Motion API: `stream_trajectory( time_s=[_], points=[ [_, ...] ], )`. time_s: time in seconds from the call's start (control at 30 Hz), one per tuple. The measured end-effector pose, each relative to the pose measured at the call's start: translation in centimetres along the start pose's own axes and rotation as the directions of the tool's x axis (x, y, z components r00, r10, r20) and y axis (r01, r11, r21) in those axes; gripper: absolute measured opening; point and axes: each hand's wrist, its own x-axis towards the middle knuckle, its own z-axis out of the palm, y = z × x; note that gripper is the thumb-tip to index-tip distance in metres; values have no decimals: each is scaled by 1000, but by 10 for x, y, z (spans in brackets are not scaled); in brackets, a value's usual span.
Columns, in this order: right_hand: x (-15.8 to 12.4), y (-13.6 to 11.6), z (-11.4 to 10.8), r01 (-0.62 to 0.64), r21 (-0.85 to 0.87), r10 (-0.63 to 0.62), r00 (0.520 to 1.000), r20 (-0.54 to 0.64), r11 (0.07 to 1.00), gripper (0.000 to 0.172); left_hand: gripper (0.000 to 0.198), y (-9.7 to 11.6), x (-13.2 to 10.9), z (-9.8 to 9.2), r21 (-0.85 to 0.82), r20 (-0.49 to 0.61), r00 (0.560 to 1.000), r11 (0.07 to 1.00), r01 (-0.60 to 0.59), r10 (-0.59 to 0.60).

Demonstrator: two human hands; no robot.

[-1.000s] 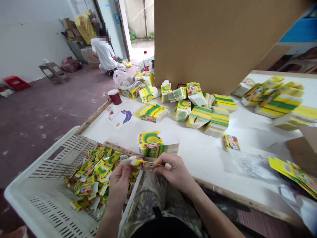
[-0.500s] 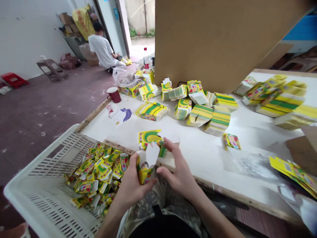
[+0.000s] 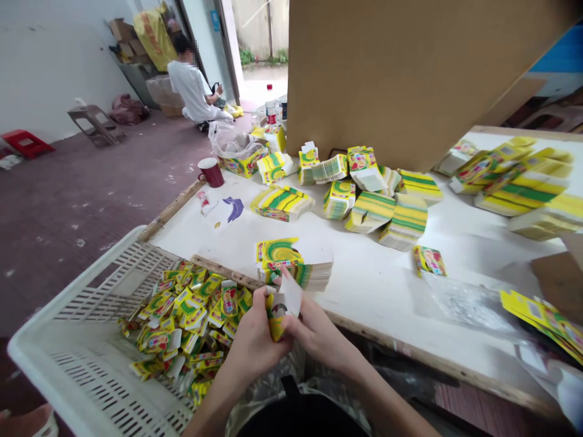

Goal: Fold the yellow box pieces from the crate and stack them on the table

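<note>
A small yellow-and-green cardboard box (image 3: 276, 321) with white flaps standing up is between my hands, in front of the table edge. My left hand (image 3: 255, 337) is closed around its left side. My right hand (image 3: 314, 331) grips it from the right, thumb at the front and fingers at the white flap. Just beyond, a stack of flat printed cartons (image 3: 314, 273) lies on the white table (image 3: 359, 297). Below and to the left, a white plastic basket (image 3: 86, 303) holds a heap of small yellow boxes (image 3: 182, 328).
Several bundles of flat cartons (image 3: 368, 209) lie across the table's back, before a large brown cardboard sheet (image 3: 373, 79). A maroon mug (image 3: 211, 174) stands at the left corner. One small box (image 3: 429, 261) and a clear plastic bag (image 3: 469, 306) lie right. A person (image 3: 194, 91) kneels near the doorway.
My right hand has moved left and closed on the box, which it stood apart from before. The box and my left hand have shifted slightly right. The kneeling person's hand has risen.
</note>
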Motion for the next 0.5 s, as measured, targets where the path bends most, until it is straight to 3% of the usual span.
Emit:
stream_trajectory(
  time_s=[0.1, 0.17, 0.27, 0.4, 0.5],
  points=[
    [-2, 4, 1, 101, -212, -80, 991, 107, 972, 62, 41, -7, 2, 3, 42, -18, 994, 993, -110, 111],
    [-2, 8, 0, 128, -281, -112, 991, 72, 951, 55, 43, -11, 1, 5, 104, -82, 986, 985, -139, 148],
    [-1, 13, -5, 124, -329, -140, 990, -27, 936, 52, 59, -13, -3, 1, 157, -144, 986, 986, -56, 79],
    [-3, 17, -13, 161, -413, -113, 984, 140, 896, 61, 54, -10, -5, -14, 199, -99, 995, 980, 15, 4],
    [-2, 11, -21, 171, -446, -91, 976, 195, 879, 42, 56, -6, -4, -25, 193, -90, 996, 980, 39, -22]
  ],
)
